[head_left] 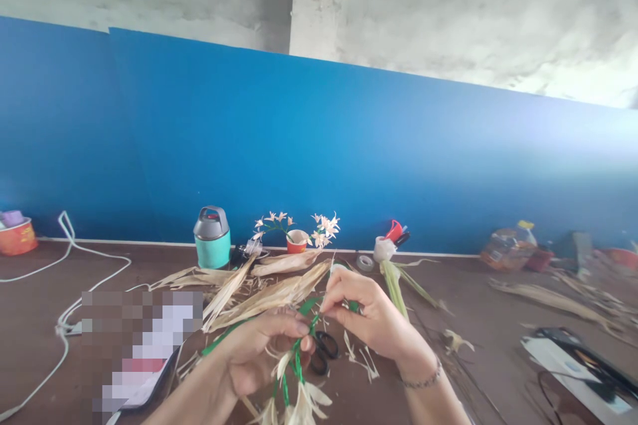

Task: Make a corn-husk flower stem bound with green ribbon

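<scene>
My left hand is closed, thumb and fingers pinching the green-wrapped stem of a spray of pale husk flowers. The flowers hang downward below the fingers. At the upper end of that stem, my right hand is closed in a pinch; a thin pale strand rises from its fingertips, though what exactly is between them is partly hidden. Black-handled scissors lie on the table just behind the stem. A green strip runs behind my left hand. Dry corn husks are spread beyond both hands.
Along the blue partition stand a teal container, a red cup near finished flowers, a tape roll and a pen holder. A white cable and blurred-out phone-like object lie left.
</scene>
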### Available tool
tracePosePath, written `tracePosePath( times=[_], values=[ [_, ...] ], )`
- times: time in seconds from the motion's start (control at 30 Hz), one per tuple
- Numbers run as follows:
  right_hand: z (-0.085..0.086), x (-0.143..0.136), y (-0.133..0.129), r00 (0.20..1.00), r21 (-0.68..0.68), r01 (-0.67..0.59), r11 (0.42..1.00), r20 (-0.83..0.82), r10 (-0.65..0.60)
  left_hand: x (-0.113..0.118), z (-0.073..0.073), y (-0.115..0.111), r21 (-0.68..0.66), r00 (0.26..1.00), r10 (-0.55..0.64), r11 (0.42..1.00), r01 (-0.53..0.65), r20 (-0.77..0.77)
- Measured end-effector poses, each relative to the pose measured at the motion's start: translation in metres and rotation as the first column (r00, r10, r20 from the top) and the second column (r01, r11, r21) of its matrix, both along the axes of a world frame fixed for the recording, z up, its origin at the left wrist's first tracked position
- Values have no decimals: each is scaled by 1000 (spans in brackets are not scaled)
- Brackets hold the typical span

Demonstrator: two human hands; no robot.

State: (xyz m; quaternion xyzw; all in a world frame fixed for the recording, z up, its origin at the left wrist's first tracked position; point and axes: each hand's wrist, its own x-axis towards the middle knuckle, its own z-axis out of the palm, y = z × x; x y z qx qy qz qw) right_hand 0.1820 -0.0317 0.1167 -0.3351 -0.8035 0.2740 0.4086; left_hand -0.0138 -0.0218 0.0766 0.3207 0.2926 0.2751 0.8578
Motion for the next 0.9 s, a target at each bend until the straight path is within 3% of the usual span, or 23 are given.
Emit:
tracePosePath(
  times=[0.43,0.6,0.9],
  values=[
    [3,0,-7,994,57,54,997,91,-59,-1,4,-1,-8,998,41,999,-41,43],
    [9,0,-14,975,80,78,994,200,-92,0,10,-3,-37,997,60,997,-62,-57],
    [12,-2,-18,935,137,109,985,323,-149,3,15,-3,71,990,103,993,-97,-94]
  ],
)
